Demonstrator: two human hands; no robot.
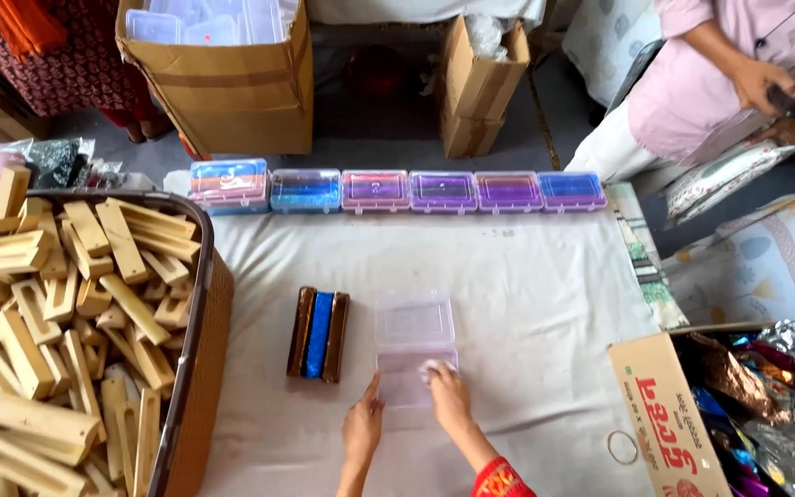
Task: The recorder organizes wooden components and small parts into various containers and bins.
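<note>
A clear plastic box (413, 324) lies open on the white cloth, lid flipped away from me. My left hand (362, 426) rests at the near left corner of its tray. Over the tray's near right part, my right hand (448, 394) presses a small white piece (431, 369) with its fingertips. To the left of the box lie two brown strips with a blue glittery strip (318, 334) between them.
A row of several closed boxes (397, 190) with coloured contents lines the far edge. A brown basket (197, 368) of wooden pieces stands left. A cardboard carton (669, 414) of shiny foil packs sits right, a ring (622, 447) beside it. Another person (729, 74) sits far right.
</note>
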